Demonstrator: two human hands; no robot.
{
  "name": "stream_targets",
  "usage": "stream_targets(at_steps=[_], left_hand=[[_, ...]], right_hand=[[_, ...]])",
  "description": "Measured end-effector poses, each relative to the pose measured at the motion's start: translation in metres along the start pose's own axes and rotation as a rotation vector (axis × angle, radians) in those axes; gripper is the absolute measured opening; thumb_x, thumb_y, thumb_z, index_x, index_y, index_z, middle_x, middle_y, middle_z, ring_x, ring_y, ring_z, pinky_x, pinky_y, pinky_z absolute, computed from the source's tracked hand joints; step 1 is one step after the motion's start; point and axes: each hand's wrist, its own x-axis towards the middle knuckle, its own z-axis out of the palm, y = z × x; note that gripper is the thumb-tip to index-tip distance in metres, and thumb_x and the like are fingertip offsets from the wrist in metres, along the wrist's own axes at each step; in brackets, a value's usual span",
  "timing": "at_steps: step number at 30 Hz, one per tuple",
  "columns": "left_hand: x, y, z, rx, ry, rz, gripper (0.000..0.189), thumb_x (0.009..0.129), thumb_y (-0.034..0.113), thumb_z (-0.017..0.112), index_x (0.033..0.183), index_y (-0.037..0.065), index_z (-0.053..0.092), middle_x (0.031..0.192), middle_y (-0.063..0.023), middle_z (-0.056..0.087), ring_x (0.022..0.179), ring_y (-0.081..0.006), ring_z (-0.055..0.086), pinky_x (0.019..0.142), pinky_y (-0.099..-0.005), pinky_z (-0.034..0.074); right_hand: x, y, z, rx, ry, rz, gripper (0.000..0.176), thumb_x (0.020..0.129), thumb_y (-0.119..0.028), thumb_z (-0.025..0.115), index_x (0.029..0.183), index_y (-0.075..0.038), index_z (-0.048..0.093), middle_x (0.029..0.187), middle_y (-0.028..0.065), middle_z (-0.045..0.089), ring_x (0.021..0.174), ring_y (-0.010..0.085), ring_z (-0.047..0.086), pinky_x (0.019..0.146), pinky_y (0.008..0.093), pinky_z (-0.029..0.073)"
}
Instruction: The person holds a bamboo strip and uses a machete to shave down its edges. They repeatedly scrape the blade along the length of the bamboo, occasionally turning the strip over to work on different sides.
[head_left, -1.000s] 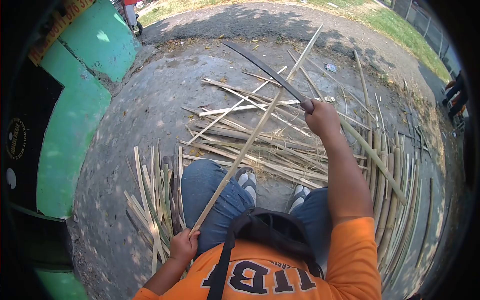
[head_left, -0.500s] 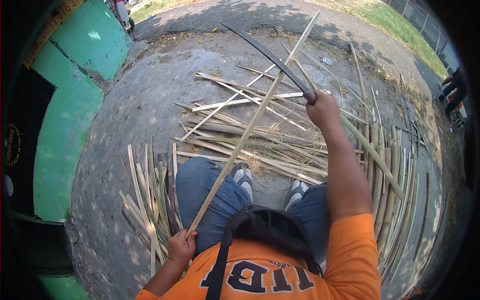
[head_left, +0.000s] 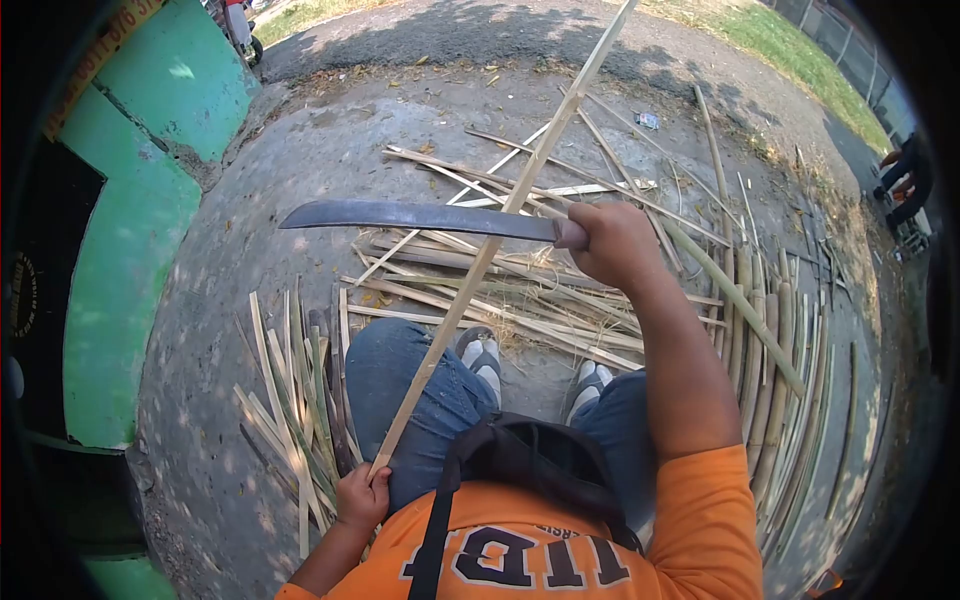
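My left hand (head_left: 363, 496) is closed around the lower end of a long pale bamboo strip (head_left: 432, 358), beside my left thigh. The strip slants up and away to the right, past the top of the view. In my right hand (head_left: 612, 243) is the wooden handle of a machete (head_left: 420, 216), fingers wrapped round it. Its long, dark, slightly curved blade points left and crosses over the strip about midway along. Below the blade, a heap of split bamboo strips (head_left: 540, 290) lies on the ground in front of my shoes.
More split strips (head_left: 290, 400) lie in a bundle at my left. Bamboo poles (head_left: 775, 370) lie side by side at my right. A green wall (head_left: 130, 260) stands on the left. Another person (head_left: 905, 180) is at the far right edge. A black bag (head_left: 540, 455) rests on my lap.
The machete has come down and nearer along the strip, its blade turning from up-left to nearly level. My left hand has stayed in place on the strip.
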Motion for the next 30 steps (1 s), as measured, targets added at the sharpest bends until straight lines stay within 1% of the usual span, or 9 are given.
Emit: stream_targets(at_steps=[1, 4, 7, 14, 16, 19, 22, 28, 30], left_hand=[[0.002, 0.0, -0.003, -0.028, -0.019, -0.005, 0.039, 0.103, 0.036, 0.065, 0.082, 0.002, 0.063, 0.068, -0.0219, 0.061, 0.067, -0.0471, 0.064, 0.058, -0.0501, 0.048], [0.008, -0.004, -0.007, -0.12, -0.06, -0.001, 0.041, 0.103, 0.038, 0.065, 0.082, 0.002, 0.063, 0.067, -0.0217, 0.061, 0.065, -0.0465, 0.064, 0.057, -0.0482, 0.048], [0.008, -0.011, -0.008, -0.152, -0.083, -0.013, 0.043, 0.103, 0.04, 0.065, 0.083, 0.002, 0.064, 0.066, -0.0209, 0.061, 0.064, -0.0456, 0.064, 0.057, -0.0466, 0.048], [0.007, -0.023, -0.001, -0.231, -0.117, -0.023, 0.048, 0.103, 0.044, 0.064, 0.085, 0.0, 0.066, 0.063, -0.0194, 0.059, 0.06, -0.0438, 0.063, 0.056, -0.0441, 0.048], [0.008, -0.021, -0.004, -0.239, -0.15, -0.049, 0.05, 0.103, 0.046, 0.064, 0.085, -0.001, 0.066, 0.064, -0.0191, 0.059, 0.059, -0.0419, 0.063, 0.056, -0.0435, 0.048], [0.014, -0.017, -0.014, -0.238, -0.216, -0.096, 0.053, 0.103, 0.048, 0.064, 0.087, -0.002, 0.066, 0.065, -0.0182, 0.061, 0.059, -0.0378, 0.064, 0.058, -0.0422, 0.049], [0.013, -0.017, -0.017, -0.266, -0.246, -0.124, 0.055, 0.103, 0.05, 0.063, 0.089, -0.003, 0.067, 0.067, -0.0172, 0.064, 0.06, -0.0332, 0.066, 0.061, -0.0404, 0.05], [0.01, -0.023, -0.012, -0.288, -0.25, -0.15, 0.057, 0.103, 0.052, 0.062, 0.091, -0.003, 0.068, 0.068, -0.0158, 0.066, 0.061, -0.029, 0.067, 0.062, -0.0381, 0.051], [0.012, -0.023, -0.013, -0.285, -0.263, -0.147, 0.057, 0.103, 0.052, 0.062, 0.091, -0.003, 0.068, 0.068, -0.0156, 0.065, 0.061, -0.0287, 0.067, 0.061, -0.0381, 0.05]], right_hand=[[0.001, 0.004, 0.002, -0.017, -0.02, 0.027, 0.011, 0.083, -0.021, 0.071, 0.089, -0.012, 0.07, 0.08, 0.0161, 0.071, 0.08, 0.0412, 0.069, 0.073, 0.053, 0.054], [0.004, 0.021, 0.029, 0.142, 0.077, 0.133, 0.012, 0.082, -0.022, 0.071, 0.087, -0.011, 0.07, 0.081, 0.0162, 0.072, 0.081, 0.0416, 0.069, 0.073, 0.053, 0.055], [0.003, 0.024, 0.033, 0.159, 0.06, 0.212, 0.012, 0.082, -0.022, 0.071, 0.086, -0.011, 0.069, 0.083, 0.0163, 0.072, 0.081, 0.0416, 0.069, 0.073, 0.0529, 0.055], [0.003, 0.018, 0.006, 0.105, 0.107, 0.157, 0.012, 0.083, -0.023, 0.072, 0.088, -0.012, 0.07, 0.081, 0.016, 0.071, 0.081, 0.0416, 0.069, 0.072, 0.0523, 0.055], [0.004, 0.029, 0.006, 0.057, 0.118, 0.177, 0.013, 0.083, -0.024, 0.072, 0.088, -0.012, 0.07, 0.081, 0.0157, 0.071, 0.081, 0.0413, 0.069, 0.072, 0.0519, 0.055], [0.003, 0.032, 0.011, -0.02, 0.036, 0.213, 0.014, 0.083, -0.025, 0.072, 0.089, -0.013, 0.07, 0.082, 0.0153, 0.071, 0.081, 0.0403, 0.07, 0.072, 0.0516, 0.055], [0.002, 0.03, 0.019, -0.01, 0.03, 0.219, 0.013, 0.084, -0.025, 0.073, 0.09, -0.013, 0.071, 0.082, 0.0146, 0.072, 0.081, 0.0393, 0.07, 0.072, 0.0508, 0.056], [0.005, 0.008, 0.017, 0.101, 0.068, 0.075, 0.012, 0.082, -0.025, 0.074, 0.088, -0.014, 0.07, 0.081, 0.0129, 0.072, 0.079, 0.0387, 0.07, 0.071, 0.0507, 0.055], [0.004, 0.002, 0.018, 0.061, 0.059, -0.006, 0.012, 0.082, -0.025, 0.074, 0.087, -0.015, 0.07, 0.08, 0.0127, 0.071, 0.078, 0.0389, 0.069, 0.071, 0.051, 0.055]])
